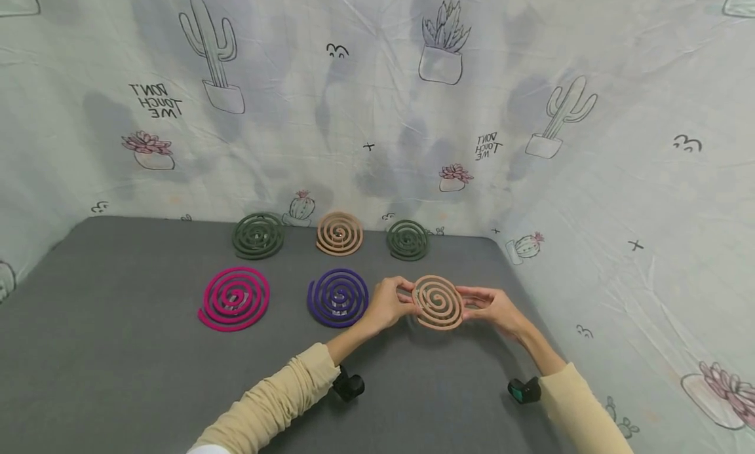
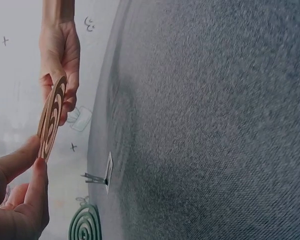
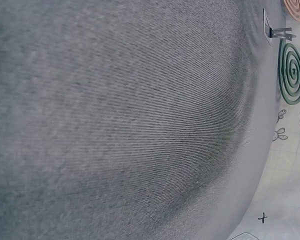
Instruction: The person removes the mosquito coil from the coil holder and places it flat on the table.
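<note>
A tan mosquito coil (image 1: 438, 302) is held up above the grey table between both hands. My left hand (image 1: 386, 303) pinches its left edge, and my right hand (image 1: 494, 308) grips the opposite edge. From the left wrist view the tan coil (image 2: 52, 117) appears nearly edge-on, with the left hand (image 2: 22, 192) below it and the right hand (image 2: 61, 55) above. Beneath the held coil a small metal stand (image 2: 97, 179) sits on the table; the right wrist view also has this stand (image 3: 280, 33). A blue coil (image 1: 339, 297) lies just left of my left hand.
A pink coil (image 1: 234, 299) is farther left on the grey table (image 1: 147, 375). Along the back stand a dark green coil (image 1: 257, 236), another tan coil (image 1: 339, 234) and a second green coil (image 1: 407, 240). Cactus-printed cloth (image 1: 377, 100) hangs behind and at both sides.
</note>
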{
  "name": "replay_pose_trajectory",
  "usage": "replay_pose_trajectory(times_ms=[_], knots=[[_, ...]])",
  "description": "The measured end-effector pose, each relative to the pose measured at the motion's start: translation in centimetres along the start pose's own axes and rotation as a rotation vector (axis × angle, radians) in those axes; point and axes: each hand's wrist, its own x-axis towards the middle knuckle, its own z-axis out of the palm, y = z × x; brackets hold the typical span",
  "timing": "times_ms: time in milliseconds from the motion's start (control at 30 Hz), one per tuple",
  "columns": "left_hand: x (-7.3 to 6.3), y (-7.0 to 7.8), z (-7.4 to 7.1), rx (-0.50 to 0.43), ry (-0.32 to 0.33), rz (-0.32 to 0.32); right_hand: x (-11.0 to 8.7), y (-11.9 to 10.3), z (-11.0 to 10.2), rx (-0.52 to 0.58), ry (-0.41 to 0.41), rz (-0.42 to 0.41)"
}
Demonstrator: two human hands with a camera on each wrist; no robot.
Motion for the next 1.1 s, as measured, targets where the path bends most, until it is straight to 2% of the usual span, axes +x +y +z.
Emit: replay_pose_trajectory(times_ms=[167,433,767,1000,1100], knots=[[-0.5,0.3,0.3,0.005,-0.008,-0.02,-0.6,0.1,0.0,0.005,-0.013,0.006],[-1.2,0.3,0.5,0.011,-0.077,-0.046,-1.7,0.3,0.1,0.012,-0.044,0.038],[-2.2,0.3,0.4,0.07,-0.113,0.018,-2.2,0.7,0.2,0.034,-0.103,0.043],[-2.1,0.4,0.5,0.112,-0.132,-0.004,-2.3,0.6,0.3,0.043,-0.118,0.027],[-2.3,0.5,0.5,0.148,-0.136,0.012,-2.6,0.8,0.5,0.049,-0.104,0.03]])
